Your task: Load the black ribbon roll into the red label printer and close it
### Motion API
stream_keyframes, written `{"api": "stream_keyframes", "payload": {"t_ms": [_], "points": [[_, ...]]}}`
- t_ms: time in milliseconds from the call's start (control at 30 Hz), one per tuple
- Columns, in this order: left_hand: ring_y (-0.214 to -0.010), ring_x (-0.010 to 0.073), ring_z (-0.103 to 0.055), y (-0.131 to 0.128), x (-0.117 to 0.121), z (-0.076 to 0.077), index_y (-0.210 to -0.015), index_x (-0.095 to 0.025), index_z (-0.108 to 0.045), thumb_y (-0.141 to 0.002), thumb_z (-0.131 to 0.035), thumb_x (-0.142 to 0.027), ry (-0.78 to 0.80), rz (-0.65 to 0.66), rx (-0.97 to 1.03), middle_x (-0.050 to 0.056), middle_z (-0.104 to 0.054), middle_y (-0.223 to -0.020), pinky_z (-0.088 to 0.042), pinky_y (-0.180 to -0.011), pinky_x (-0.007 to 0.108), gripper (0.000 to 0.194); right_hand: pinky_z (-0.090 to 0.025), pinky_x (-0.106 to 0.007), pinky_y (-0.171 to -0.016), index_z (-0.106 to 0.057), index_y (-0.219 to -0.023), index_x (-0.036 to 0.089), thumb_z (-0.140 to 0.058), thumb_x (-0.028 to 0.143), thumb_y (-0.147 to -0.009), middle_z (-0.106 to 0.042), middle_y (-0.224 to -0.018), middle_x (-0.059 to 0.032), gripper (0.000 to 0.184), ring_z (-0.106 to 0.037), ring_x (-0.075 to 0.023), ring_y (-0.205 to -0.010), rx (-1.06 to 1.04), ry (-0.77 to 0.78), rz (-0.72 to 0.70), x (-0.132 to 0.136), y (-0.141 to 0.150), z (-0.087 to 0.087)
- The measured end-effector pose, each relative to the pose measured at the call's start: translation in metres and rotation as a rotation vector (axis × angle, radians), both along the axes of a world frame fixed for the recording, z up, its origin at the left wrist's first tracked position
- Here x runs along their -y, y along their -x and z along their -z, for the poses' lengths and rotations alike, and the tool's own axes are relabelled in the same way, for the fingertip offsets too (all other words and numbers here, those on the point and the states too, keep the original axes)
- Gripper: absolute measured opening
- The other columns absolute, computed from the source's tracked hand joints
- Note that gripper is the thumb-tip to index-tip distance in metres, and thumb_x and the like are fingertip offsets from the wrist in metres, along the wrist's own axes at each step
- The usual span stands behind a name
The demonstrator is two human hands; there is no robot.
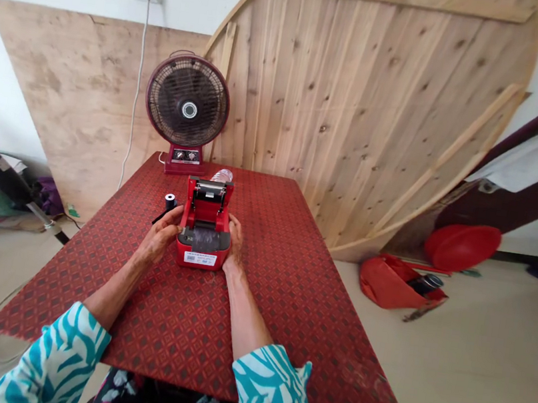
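Observation:
A small red and black label printer (200, 260) sits on the patterned red table (273, 310), its lid (210, 191) raised toward the back. Dark film shows in its front opening, and a white label is stuck on the front face. My left hand (161, 234) grips the printer's left side, with the thumb near the front corner. Against the right side, my right hand (234, 243) holds the body with its fingers pointing back. A small dark roll with a white core (170, 201) stands just beyond my left hand. Some fingertips are hidden behind the printer.
A dark red fan (188, 105) stands at the table's back left. Behind the printer lies a clear plastic bottle (223, 175). A large round wooden panel (354, 106) leans on the wall. On the floor at right are an orange bag (380, 285) and a red basin (464, 247).

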State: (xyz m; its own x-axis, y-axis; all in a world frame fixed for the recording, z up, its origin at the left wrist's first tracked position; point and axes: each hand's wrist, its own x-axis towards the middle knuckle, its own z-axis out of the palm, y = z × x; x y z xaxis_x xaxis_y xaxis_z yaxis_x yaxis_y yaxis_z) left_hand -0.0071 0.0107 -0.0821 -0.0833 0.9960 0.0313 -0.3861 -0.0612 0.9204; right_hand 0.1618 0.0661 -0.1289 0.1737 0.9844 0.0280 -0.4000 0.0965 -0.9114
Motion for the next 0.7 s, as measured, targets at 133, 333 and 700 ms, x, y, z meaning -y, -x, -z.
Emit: {"api": "stream_keyframes", "payload": {"t_ms": [133,333,700], "points": [[-0.111,0.0283,-0.061,-0.001,0.005,-0.008,-0.123,-0.019,-0.064,-0.062,-0.068,-0.022,0.010,0.005,-0.078,0.010,-0.065,-0.126,-0.049,-0.086,0.033,0.061,-0.046,-0.029,-0.077,-0.065,-0.109,0.023,-0.058,0.051,-0.076,-0.072,-0.103,-0.0013,0.045,-0.062,-0.0158,-0.086,-0.017,0.005,0.005,-0.001,0.002,0.003],[-0.108,0.0263,-0.061,-0.002,-0.002,-0.040,-0.100,-0.020,-0.075,-0.068,-0.072,-0.029,-0.151,-0.093,-0.466,0.007,-0.073,-0.100,-0.047,-0.090,0.032,0.033,-0.048,-0.028,-0.073,-0.065,-0.106,0.024,-0.060,0.051,-0.074,-0.071,-0.098,-0.0003,0.043,-0.062,-0.0152,-0.080,-0.097,-0.019,-0.029,-0.002,0.004,0.003],[-0.036,0.0122,-0.043,-0.034,-0.091,-0.059,-0.038,-0.026,-0.058,-0.047,-0.070,-0.009,-0.156,0.403,-1.005,-0.003,-0.058,-0.040,-0.031,-0.044,0.022,0.023,-0.048,-0.031,-0.084,-0.065,-0.106,0.024,-0.059,0.049,-0.075,-0.070,-0.103,-0.0007,0.040,-0.062,-0.0170,-0.093,-0.112,-0.060,-0.007,-0.002,0.006,0.004]]}}
